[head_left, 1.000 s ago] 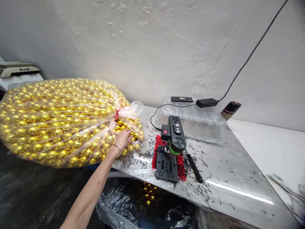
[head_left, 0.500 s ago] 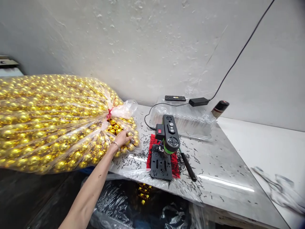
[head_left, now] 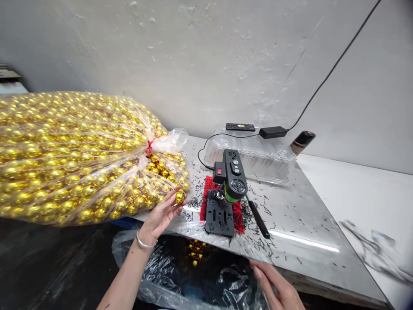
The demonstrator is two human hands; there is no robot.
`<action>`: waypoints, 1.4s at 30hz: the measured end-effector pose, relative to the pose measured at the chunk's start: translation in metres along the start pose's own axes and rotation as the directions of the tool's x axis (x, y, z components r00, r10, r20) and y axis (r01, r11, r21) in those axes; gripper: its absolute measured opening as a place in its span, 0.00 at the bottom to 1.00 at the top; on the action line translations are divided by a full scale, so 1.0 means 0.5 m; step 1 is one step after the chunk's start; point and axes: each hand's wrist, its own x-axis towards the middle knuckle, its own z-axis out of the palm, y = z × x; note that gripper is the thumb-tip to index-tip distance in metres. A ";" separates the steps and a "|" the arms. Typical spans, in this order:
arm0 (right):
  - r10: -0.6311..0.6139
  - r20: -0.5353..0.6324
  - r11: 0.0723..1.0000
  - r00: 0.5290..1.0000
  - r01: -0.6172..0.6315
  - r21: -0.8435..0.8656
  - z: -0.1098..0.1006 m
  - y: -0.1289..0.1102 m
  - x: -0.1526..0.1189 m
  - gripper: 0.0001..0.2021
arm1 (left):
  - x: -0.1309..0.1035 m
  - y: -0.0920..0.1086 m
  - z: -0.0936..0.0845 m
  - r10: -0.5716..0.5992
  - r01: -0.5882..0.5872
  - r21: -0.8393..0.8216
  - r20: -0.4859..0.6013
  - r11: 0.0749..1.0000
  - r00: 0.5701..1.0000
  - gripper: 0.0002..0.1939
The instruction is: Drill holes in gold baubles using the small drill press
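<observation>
Between the thumb and fingers of my left hand is a shiny gold ball with a small hole, held just in front of the big clear sack full of such balls. A red tie gathers the sack's neck, and an opening beside it bares some balls. At lower right, my right hand has thumb and forefinger pinched at the rim of an open plastic bag below the table edge. Gold pieces show inside this bag. Right of my left hand stands a black press-like tool with a lever handle.
The tool stands on a red mat amid scattered black bits on the metal table. Behind it are a clear plastic tray, a black power adapter with a cable, a dark flat device and a dark-capped can.
My left hand has drawn back from the sack's opening, turned palm up, and now holds one gold ball. My right hand has come into view at lower right.
</observation>
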 end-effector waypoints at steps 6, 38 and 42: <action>-0.181 -0.131 0.983 0.975 0.179 -0.030 0.008 -0.083 0.052 0.16 | 0.021 -0.080 0.046 -0.064 0.064 0.003 -0.017 0.998 0.998 0.15; -0.499 -0.522 0.859 0.691 0.475 -0.192 -0.019 -0.141 0.135 0.21 | 0.117 -0.226 0.089 0.389 -0.532 0.846 0.500 -0.028 0.774 0.17; -0.500 -0.508 0.858 0.701 0.482 -0.179 -0.008 -0.142 0.135 0.23 | 0.130 -0.224 0.074 0.384 -0.509 0.849 0.428 0.138 0.818 0.18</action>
